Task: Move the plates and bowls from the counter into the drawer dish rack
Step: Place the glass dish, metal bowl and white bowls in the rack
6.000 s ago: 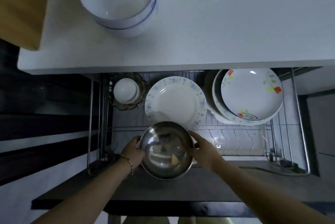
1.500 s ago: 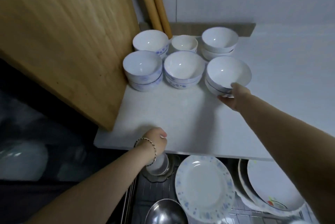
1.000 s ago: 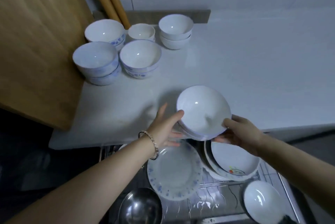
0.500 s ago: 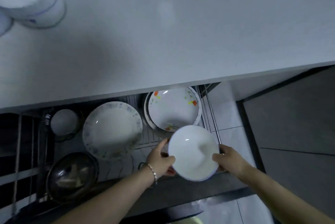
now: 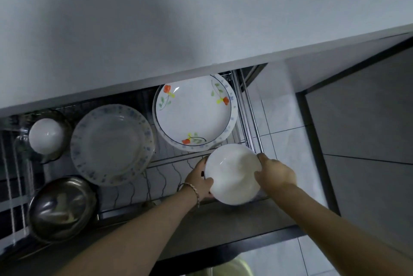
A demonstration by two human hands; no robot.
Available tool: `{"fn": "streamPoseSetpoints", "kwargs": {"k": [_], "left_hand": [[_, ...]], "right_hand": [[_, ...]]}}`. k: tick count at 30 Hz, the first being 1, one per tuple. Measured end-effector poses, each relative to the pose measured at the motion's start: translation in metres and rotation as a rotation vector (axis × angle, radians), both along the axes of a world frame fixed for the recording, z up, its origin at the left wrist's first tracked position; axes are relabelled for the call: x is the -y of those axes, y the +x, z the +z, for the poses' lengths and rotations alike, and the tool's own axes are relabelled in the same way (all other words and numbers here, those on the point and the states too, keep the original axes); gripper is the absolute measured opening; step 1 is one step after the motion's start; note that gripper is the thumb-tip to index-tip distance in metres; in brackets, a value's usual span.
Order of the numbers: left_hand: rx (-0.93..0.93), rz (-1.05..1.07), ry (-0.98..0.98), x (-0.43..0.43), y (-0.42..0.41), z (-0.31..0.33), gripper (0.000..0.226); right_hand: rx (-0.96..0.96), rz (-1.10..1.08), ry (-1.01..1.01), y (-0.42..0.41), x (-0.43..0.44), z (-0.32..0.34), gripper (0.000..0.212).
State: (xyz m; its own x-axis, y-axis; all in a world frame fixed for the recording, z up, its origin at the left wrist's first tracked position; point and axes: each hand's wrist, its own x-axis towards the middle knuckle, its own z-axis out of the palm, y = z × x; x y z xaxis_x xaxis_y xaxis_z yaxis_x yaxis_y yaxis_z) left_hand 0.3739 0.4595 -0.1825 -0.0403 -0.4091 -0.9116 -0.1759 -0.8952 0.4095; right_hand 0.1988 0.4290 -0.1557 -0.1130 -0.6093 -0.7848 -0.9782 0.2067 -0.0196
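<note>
White desk is filling the upper half of the frame, and its front edge is covering the back of the wire drawer dish rack and the top rim of the red-and-yellow flowered plate. Another plate is sitting under the flowered one, only its blue-dotted rim showing. Left side of the rack is lying in dim light: the blue-speckled plate, the steel bowl at lower left and the small white cup at far left are reading grey.

Plain round white bowl is sitting right of centre, over the rack's front right corner, mouth up, glossy, slightly blurred. Its underside is hidden, so I cannot tell if it is touching the wires.

Both hands are gripping the bowl. Left hand, with a thin bracelet on the wrist, is curling its thumb over the left rim, fingers hidden beneath. Right hand is wrapping the right rim.
</note>
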Motion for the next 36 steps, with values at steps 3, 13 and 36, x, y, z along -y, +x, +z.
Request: {"fn": "streamPoseSetpoints", "kwargs": {"k": [3,13,36], "left_hand": [[0.010,-0.092,-0.025,0.003,0.002,0.000,0.074],[-0.005,-0.033,0.008,0.002,0.002,-0.007,0.076],[-0.062,-0.135,0.106,0.004,0.000,-0.018,0.095]], "right_hand": [[0.047,0.102,-0.106,-0.001,0.006,0.003,0.046],[0.233,0.082,-0.042,-0.004,0.032,-0.005,0.037],[0.141,0.147,-0.067,-0.001,0.028,-0.014,0.037]]}}
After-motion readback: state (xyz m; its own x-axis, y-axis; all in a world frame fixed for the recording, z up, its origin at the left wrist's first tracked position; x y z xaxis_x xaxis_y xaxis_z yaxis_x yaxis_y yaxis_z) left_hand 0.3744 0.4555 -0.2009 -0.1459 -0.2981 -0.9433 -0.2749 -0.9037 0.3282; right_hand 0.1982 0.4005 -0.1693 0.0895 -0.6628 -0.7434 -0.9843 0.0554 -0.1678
